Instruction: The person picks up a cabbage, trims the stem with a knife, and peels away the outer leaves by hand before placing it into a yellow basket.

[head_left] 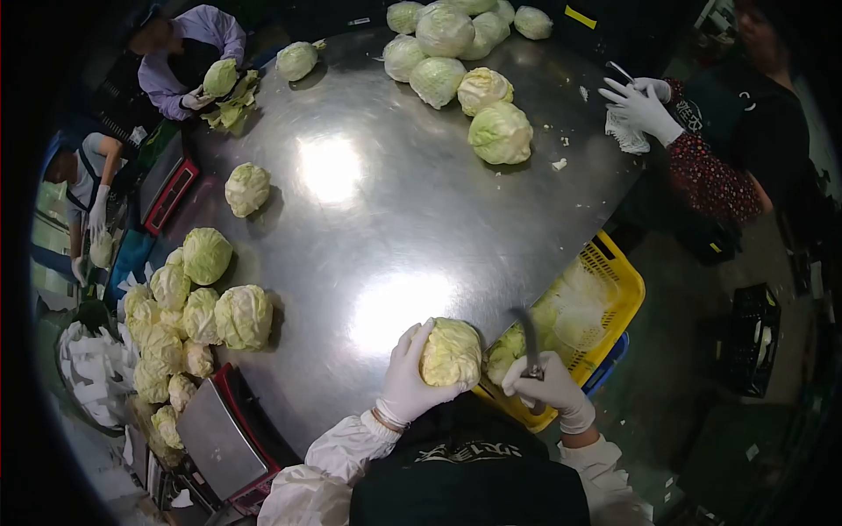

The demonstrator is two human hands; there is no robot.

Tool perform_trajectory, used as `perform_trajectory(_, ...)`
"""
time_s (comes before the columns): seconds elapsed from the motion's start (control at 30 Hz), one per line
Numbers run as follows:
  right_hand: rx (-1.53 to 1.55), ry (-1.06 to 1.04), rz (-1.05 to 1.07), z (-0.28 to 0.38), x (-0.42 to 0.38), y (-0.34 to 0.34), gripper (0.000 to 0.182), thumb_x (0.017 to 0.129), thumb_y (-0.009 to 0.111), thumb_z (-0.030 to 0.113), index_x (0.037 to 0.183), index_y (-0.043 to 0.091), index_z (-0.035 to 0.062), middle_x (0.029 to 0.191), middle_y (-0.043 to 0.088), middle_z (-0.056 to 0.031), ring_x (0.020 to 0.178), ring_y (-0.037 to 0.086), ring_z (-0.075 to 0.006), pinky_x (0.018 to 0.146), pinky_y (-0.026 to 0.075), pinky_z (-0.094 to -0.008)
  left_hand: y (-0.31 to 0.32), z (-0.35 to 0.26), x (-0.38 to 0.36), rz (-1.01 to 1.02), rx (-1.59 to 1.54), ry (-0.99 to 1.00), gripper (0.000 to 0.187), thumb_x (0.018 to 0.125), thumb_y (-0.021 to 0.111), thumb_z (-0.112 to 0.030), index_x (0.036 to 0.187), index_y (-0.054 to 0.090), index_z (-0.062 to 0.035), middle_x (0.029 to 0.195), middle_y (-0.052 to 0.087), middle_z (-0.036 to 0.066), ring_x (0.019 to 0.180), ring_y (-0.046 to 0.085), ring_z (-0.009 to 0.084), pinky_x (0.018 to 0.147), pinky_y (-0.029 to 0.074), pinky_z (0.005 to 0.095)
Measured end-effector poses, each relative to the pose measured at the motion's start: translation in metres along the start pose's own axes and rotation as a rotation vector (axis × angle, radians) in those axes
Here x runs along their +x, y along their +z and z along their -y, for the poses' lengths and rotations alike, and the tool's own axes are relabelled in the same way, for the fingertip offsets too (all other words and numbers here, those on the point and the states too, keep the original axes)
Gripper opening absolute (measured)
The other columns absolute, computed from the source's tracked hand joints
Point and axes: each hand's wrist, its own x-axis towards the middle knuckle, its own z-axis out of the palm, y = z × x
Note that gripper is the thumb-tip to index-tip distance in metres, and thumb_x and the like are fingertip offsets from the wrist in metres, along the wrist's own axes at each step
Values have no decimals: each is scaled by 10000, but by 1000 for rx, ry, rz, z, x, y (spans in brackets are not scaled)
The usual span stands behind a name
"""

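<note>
1 round cabbage, pale yellow-green with wrinkled leaves, is in the left hand at the near edge of the metal table. 1 knife — dark, curved blade pointing away — is in the right hand, beside the yellow basket of leaves.

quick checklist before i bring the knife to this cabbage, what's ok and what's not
1. Cabbage in left hand: ok, held against the palm side.
2. Knife in right hand: ok, handle in the grip, curved blade pointing away from the body.
3. Blade apart from left hand: ok, the cabbage is between them.
4. Co-worker's hands away from blade: ok, at the table's far right.
5. Room in the yellow basket: cannot tell, leaves lie in it but its depth is hidden.
6. Stem end found: cannot tell, it isn't visible.
</note>
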Motion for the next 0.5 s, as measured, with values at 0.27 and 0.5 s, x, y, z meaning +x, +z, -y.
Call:
perform_trajectory(0.27,-844,-537,-374,-7,21,45,327,787,862,210,994,702,14,900,685,-93,745,689,-226,658,542,-312,11,-27,5,21,352,57,1129,640,905,-479,1556,392,-64,1471,438,295,1297,507,466,1057,469,522)
perform_trajectory(0.5,-1245,-648,-341,-2,22,30,222,794,792,184,934,680,54,858,674,-88,689,690,-269,622,554,-357,22,-25,12,-59,361,219,1047,619,904,-490,1486,496,-67,1370,555,205,1191,568,406,971,512,498)
